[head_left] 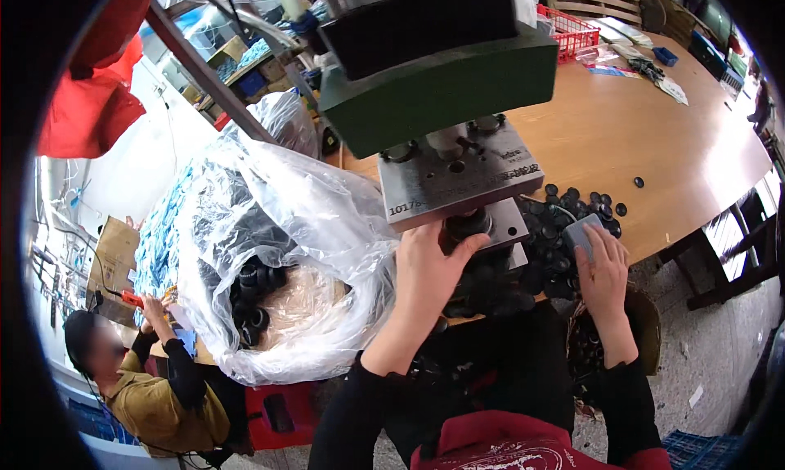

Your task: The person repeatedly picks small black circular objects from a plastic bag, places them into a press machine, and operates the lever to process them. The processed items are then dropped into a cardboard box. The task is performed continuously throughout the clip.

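My left hand [429, 272] reaches under the metal die plate [462, 179] of a green press [437, 94]. Its thumb and fingers are closed around a dark round part [469, 224] at the lower die block [509, 224]; the fingertips are partly hidden. My right hand [603, 269] is curled over a small grey box [581, 234], thumb on its near side and fingers across its top. A heap of small black discs [546, 245] lies around the box and beside the die.
On my left a large clear plastic bag [327, 224] holds black round parts [260, 286]. Further left a co-worker [155, 388] handles a red tool [132, 299]. A container of dark pieces [642, 331] stands below the table edge. A red basket [575, 36] sits on the wooden table [654, 134].
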Available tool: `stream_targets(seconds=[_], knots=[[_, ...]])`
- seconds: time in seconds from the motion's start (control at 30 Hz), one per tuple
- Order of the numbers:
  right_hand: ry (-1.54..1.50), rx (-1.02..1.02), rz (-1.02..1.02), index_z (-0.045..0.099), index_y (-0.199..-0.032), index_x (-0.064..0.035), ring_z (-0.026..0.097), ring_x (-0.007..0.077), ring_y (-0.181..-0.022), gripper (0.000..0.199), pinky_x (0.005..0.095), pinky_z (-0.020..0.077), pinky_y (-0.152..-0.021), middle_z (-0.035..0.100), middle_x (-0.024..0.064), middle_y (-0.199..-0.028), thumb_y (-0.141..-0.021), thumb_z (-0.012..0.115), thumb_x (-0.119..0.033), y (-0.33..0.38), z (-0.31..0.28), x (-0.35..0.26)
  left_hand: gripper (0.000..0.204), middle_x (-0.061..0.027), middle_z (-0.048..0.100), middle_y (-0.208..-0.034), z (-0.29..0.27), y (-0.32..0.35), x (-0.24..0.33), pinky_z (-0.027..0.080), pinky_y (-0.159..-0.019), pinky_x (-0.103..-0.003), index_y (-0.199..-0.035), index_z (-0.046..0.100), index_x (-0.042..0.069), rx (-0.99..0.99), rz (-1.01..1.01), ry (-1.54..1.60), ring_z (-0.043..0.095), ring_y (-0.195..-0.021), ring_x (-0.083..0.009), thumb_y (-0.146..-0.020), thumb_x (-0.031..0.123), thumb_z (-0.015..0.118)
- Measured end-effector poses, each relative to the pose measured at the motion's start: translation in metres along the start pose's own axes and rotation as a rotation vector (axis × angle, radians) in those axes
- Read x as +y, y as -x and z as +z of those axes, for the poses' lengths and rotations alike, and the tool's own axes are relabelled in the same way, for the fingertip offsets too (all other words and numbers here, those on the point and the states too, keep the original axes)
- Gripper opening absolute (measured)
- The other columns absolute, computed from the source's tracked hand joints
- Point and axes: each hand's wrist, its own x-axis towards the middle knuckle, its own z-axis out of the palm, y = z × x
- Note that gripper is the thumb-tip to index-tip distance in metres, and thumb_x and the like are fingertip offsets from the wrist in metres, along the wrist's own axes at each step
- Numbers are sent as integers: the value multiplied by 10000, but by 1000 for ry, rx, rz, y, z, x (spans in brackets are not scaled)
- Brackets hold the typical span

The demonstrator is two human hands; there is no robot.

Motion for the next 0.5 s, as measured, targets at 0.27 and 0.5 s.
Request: stream_targets(seconds=[0.27, 0.5], knots=[[297, -329, 82, 469, -1395, -59, 409, 260, -1353, 546, 423, 232, -1139, 471, 108, -1444, -1021, 379, -447, -2, 34, 40, 454, -108, 634, -1065, -39, 91, -26, 503, -766, -308, -1178, 617, 29, 230, -2, -63, 604, -853, -195, -776, 142, 797], [252, -351, 115, 412, -1443, -70, 356, 261, -1390, 552, 436, 198, -1165, 405, 101, -1497, -1021, 395, -425, 5, 35, 48, 234, -141, 643, -930, -181, 123, -165, 496, -775, -392, -955, 656, 16, 337, -391, -610, 624, -880, -303, -773, 126, 754]])
